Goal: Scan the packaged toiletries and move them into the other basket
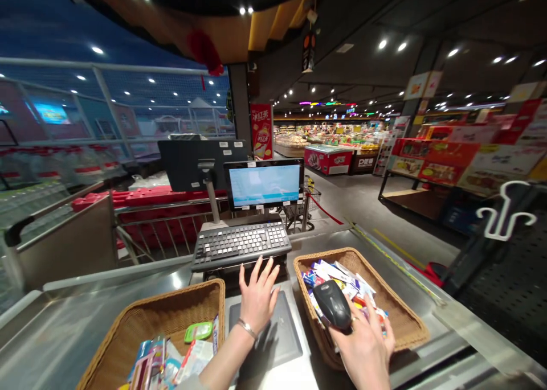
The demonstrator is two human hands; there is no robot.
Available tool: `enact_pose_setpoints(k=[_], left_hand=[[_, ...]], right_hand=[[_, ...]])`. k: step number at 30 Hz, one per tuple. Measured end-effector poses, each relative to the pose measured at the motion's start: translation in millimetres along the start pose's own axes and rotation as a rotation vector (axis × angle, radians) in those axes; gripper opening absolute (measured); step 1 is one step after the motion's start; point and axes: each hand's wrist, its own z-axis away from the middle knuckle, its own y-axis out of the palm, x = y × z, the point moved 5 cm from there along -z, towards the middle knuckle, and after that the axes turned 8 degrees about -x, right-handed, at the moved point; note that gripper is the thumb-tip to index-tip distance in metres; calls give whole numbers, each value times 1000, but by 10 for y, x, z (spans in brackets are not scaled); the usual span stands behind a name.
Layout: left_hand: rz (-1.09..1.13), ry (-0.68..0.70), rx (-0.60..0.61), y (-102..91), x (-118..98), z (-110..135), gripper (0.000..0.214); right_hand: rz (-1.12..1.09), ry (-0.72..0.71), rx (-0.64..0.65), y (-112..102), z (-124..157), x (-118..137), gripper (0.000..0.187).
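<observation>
My left hand point(257, 299) is open, fingers spread, just in front of the black keyboard point(243, 241) and above the grey flat plate point(273, 333) on the counter. A bracelet sits on its wrist. In my right hand point(363, 344) is a black handheld barcode scanner point(332, 303), its rounded head over the right wicker basket point(404, 321). Many small packaged goods point(337, 273) lie heaped in that basket, partly hidden by the scanner and hand. Left of my left arm, the other wicker basket point(141, 313) holds several packages, among them a green item point(199, 332).
Behind the keyboard stands a lit monitor point(265, 184), with a second dark screen point(188, 165) beside it. The metal counter point(55, 316) extends to both sides. A white hook point(504, 213) hangs at right. Store shelves and a red freezer point(328, 159) are farther back.
</observation>
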Motion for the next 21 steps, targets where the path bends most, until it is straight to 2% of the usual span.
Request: enact_pose_setpoints(k=[7,15,18,21], left_hand=[[-126,-81,43,-182,594,471,49],[-217,-259,116,-365,1203,1047,50],[-254,-323,169,-451,1408,1223,52],[-290,-380,249,-552,1620,1389,53]], right_hand=[[-58,-47,84,75,60,360,32],[-92,-141,133,233,201,693,30],[-88,-147,127,263,274,831,31],[-129,-193,176,274,341,988,30]])
